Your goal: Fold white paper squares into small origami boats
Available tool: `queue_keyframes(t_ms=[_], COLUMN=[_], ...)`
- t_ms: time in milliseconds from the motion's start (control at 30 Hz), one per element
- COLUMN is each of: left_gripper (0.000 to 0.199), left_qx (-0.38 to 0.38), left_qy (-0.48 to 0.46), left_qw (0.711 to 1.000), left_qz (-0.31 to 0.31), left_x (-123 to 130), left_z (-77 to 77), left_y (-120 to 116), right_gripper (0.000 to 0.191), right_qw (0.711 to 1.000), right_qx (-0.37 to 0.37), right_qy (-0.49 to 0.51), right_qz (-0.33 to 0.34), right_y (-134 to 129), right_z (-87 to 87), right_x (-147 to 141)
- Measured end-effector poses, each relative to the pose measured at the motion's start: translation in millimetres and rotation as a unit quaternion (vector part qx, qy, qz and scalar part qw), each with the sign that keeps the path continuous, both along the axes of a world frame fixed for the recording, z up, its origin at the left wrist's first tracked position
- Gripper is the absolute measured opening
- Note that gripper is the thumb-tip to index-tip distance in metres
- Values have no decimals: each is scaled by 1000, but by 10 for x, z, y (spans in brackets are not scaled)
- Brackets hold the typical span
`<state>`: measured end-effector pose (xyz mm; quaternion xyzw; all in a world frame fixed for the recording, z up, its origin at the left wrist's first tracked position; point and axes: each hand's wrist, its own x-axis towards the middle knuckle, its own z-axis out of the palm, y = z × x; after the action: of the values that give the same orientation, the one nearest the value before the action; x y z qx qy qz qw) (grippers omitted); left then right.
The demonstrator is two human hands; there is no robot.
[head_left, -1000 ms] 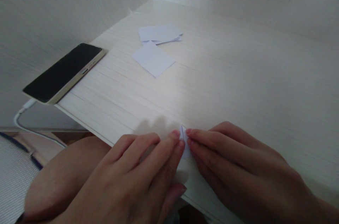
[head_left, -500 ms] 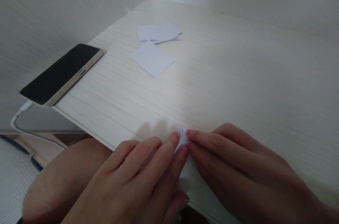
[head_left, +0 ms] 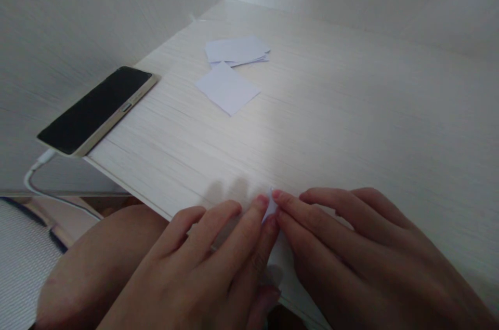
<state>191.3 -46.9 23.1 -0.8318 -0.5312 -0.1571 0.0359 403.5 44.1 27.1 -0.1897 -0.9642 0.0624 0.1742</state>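
A small folded piece of white paper [head_left: 270, 209] lies near the table's front edge, mostly covered by fingertips. From the left, my left hand [head_left: 212, 262] pinches it, with the index fingertip on its left side and another finger close below. On the other side my right hand [head_left: 351, 247] presses the paper's right edge with thumb and index fingertips. The fingertips of both hands nearly meet over it. How the lower part of the paper is folded is hidden.
A square white sheet [head_left: 228, 88] lies farther back on the pale table [head_left: 351, 111], touching a small stack of white paper [head_left: 237, 50]. At the left edge rests a phone [head_left: 97, 109] with a white cable [head_left: 58, 196]. Pale walls border the table.
My right hand's other fingers have spread and shifted slightly, and its fingertips now cover more of the folded paper. The whole view has moved a little.
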Motion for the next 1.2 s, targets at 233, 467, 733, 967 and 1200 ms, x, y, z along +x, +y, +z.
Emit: queue_keyframes(t_ms=[233, 467, 733, 967, 1200], left_gripper=[31, 38, 43, 43, 39], left_qx=[4, -8, -51, -73, -66], left_qy=[-5, 16, 47, 38, 30], left_qw=[1000, 1000, 997, 997, 997], left_qz=[-8, -21, -20, -1, -5], left_x=[-7, -39, 26, 68, 17], left_z=[-2, 24, 49, 130, 201], left_y=[-13, 13, -6, 3, 24], right_gripper=[27, 32, 34, 30, 22], right_qw=[1000, 999, 996, 991, 988], right_qx=[1, -10, 62, 101, 85], right_qy=[-3, -42, -55, -87, -130], right_qz=[-12, -22, -12, -19, 0], right_y=[-39, -32, -139, -214, -178], right_z=[-85, 2, 54, 156, 216], right_x=[-18, -34, 52, 135, 129])
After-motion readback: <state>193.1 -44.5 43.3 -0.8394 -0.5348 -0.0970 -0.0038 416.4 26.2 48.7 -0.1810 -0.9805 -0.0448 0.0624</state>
